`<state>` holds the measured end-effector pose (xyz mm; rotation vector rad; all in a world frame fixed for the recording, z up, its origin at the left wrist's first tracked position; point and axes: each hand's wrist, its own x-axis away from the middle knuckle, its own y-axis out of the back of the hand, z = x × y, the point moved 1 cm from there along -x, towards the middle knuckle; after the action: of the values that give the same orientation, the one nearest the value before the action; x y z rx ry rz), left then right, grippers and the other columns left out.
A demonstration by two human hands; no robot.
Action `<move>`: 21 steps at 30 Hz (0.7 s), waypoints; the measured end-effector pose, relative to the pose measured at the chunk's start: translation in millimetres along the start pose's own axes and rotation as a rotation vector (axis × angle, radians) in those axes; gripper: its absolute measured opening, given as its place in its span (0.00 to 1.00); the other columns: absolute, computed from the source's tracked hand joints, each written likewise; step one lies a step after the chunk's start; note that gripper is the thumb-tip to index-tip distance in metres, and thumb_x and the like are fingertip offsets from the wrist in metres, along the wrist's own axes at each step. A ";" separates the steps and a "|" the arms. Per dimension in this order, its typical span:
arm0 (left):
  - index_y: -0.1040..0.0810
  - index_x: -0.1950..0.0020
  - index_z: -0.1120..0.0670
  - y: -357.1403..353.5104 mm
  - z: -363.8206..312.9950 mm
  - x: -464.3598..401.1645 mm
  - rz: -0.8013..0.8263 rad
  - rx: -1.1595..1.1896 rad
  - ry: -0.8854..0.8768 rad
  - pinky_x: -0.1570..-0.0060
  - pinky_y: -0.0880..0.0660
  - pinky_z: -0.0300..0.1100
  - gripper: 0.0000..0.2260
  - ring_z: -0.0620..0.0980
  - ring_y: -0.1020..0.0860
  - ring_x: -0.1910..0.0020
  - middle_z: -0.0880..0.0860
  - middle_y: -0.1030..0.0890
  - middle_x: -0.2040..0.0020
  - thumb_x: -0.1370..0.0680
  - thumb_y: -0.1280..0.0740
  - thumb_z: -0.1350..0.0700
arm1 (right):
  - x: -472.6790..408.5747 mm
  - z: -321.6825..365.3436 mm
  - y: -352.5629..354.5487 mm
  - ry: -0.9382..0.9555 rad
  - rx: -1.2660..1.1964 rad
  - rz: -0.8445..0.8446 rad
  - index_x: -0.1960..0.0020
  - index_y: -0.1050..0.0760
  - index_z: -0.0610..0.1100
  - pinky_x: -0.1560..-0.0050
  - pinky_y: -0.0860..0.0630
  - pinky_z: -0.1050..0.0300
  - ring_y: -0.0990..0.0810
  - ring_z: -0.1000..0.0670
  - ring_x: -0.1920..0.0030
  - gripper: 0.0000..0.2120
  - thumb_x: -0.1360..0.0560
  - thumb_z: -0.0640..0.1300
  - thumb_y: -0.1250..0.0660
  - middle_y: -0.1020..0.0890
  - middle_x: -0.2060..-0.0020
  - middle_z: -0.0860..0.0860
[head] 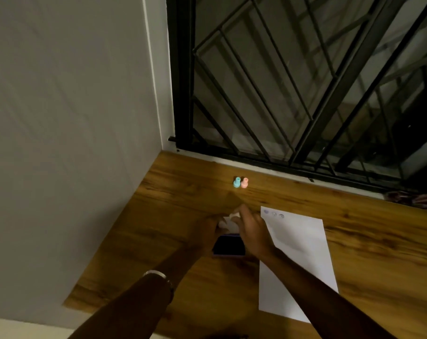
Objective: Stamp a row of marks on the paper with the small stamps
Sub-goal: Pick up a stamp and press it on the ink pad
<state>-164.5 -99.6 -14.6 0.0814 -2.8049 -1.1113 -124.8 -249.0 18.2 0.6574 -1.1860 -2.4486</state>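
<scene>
Paper (pixel 298 260) lies flat on the wooden table (pixel 173 192), its long side running away from the person, near corner close to the table's front edge; three small stamped marks (pixel 273 214) sit in a row along its far edge, starting at the far-left corner, w/ bare white to their right. Just left of the paper is a dark ink pad (pixel 228 245), lid open. Both hands meet over the pad's far end around a small white thing (pixel 228 222), prob. a stamp or its cap, too blurred to tell. Left hand (pixel 208 231) has its fingers curled on it; right hand (pixel 252 231) reaches across the paper's left edge, fingers bent onto the same thing. Farther back, a blue stamp (pixel 236 182) and pink stamp (pixel 244 182) stand upright, touching or nearly so, near the window sill. Bare wood between them and the hands. Grey wall (pixel 73 118) bounds the table's left edge; barred window (pixel 305 81) at the back. Watch (pixel 158 275) on the left wrist.
</scene>
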 end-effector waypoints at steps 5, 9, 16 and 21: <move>0.24 0.50 0.57 12.6 26.4 17.1 -0.172 0.200 0.069 0.63 0.32 0.43 0.07 0.53 0.24 0.62 0.56 0.22 0.59 0.19 0.39 0.55 | 8.2 -6.1 0.9 0.037 0.155 0.095 0.44 0.27 0.46 0.56 0.23 0.59 0.19 0.48 0.51 0.09 0.24 0.42 0.34 0.18 0.50 0.46; 0.25 0.55 0.53 14.1 29.1 14.3 -0.250 0.440 0.254 0.59 0.29 0.42 0.03 0.48 0.26 0.59 0.52 0.24 0.57 0.22 0.35 0.57 | 27.2 -7.5 -21.2 0.035 0.318 0.273 0.40 0.30 0.44 0.48 0.24 0.55 0.21 0.46 0.45 0.15 0.25 0.38 0.33 0.21 0.43 0.45; 0.25 0.49 0.49 -5.1 38.1 28.0 -0.070 0.115 0.133 0.65 0.34 0.33 0.07 0.43 0.25 0.57 0.46 0.23 0.54 0.24 0.33 0.49 | 30.7 -3.2 -37.6 0.062 0.396 0.319 0.36 0.32 0.43 0.43 0.24 0.52 0.23 0.43 0.43 0.16 0.23 0.42 0.37 0.23 0.40 0.43; 0.30 0.40 0.45 -16.4 42.0 35.4 -0.003 0.037 0.036 0.52 0.24 0.43 0.21 0.43 0.24 0.50 0.44 0.23 0.45 0.29 0.30 0.42 | 28.5 -5.5 -41.4 0.071 0.373 0.311 0.38 0.30 0.42 0.50 0.22 0.53 0.21 0.44 0.48 0.17 0.25 0.45 0.33 0.20 0.44 0.43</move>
<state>-205.2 -86.4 -52.8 0.1073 -2.7951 -1.0478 -149.8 -241.8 -25.3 0.5983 -1.6005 -1.9525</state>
